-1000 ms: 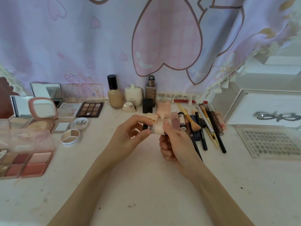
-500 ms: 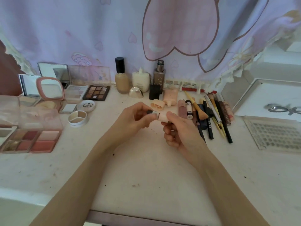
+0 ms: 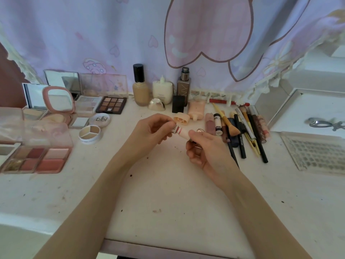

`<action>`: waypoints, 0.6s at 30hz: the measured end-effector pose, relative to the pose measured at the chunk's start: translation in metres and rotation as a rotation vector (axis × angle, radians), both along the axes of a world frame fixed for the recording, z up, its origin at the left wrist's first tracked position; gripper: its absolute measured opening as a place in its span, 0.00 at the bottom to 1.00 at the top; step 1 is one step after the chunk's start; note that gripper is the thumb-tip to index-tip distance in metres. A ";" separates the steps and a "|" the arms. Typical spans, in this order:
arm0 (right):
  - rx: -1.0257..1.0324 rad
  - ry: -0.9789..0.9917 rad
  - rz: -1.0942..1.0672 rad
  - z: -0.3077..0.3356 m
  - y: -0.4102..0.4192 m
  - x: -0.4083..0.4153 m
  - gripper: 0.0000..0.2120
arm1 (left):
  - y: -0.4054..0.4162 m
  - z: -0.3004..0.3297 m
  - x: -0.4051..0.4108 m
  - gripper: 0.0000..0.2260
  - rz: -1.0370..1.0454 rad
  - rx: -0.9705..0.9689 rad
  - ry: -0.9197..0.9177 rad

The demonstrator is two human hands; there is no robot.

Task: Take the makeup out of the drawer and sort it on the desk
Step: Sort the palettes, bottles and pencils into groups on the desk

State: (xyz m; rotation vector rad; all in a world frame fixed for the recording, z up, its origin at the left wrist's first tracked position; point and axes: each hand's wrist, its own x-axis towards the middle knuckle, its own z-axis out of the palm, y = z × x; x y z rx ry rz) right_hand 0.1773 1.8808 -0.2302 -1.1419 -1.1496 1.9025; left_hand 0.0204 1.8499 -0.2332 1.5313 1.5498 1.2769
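Both hands met above the middle of the desk (image 3: 168, 193), and between them they held one small pale pink tube (image 3: 180, 132). The left hand (image 3: 149, 136) pinched the striped end of the tube with its curled fingertips, and the right hand (image 3: 207, 150) gripped the other end, fingers curled under it and thumb on top. The tube was lifted off the desk, not resting on it.

The long axis of the tube ran nearly left to right, a little lower on the right side, so each hand had one end and neither was clearly nearer. A small shiny part showed just above the right thumb; I could not tell whether it belonged to the tube.

What mattered for the next move was where the similar things lay. The row of lip tubes (image 3: 213, 124) and the brushes and pencils (image 3: 244, 131) lay toward the back right of the desk, just beyond the right hand. The peach squeeze tube (image 3: 196, 110) and its loose cap (image 3: 182, 118) lay just behind the hands. The palettes (image 3: 33, 157) were along the left edge, well apart. In my judgement the right hand had the shorter way to the row, and the tube would need turning to lie parallel with it.
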 end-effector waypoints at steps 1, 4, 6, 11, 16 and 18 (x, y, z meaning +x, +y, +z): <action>0.006 -0.003 0.001 -0.001 0.000 -0.001 0.06 | 0.000 0.000 0.000 0.05 0.041 -0.019 0.015; -0.006 0.028 -0.026 -0.001 0.001 -0.001 0.04 | 0.000 0.003 0.000 0.07 0.028 -0.044 0.017; -0.044 0.086 -0.051 -0.001 0.002 0.000 0.04 | -0.003 0.006 0.000 0.08 -0.042 -0.041 -0.019; 0.036 0.080 -0.022 -0.001 0.002 0.001 0.05 | -0.005 0.007 -0.004 0.10 -0.077 0.022 -0.140; 0.674 -0.378 0.017 -0.013 -0.006 -0.006 0.07 | -0.006 0.009 -0.003 0.08 0.017 0.082 -0.155; 0.726 -0.403 0.017 -0.015 -0.007 -0.008 0.08 | -0.006 0.010 -0.002 0.09 0.021 0.088 -0.156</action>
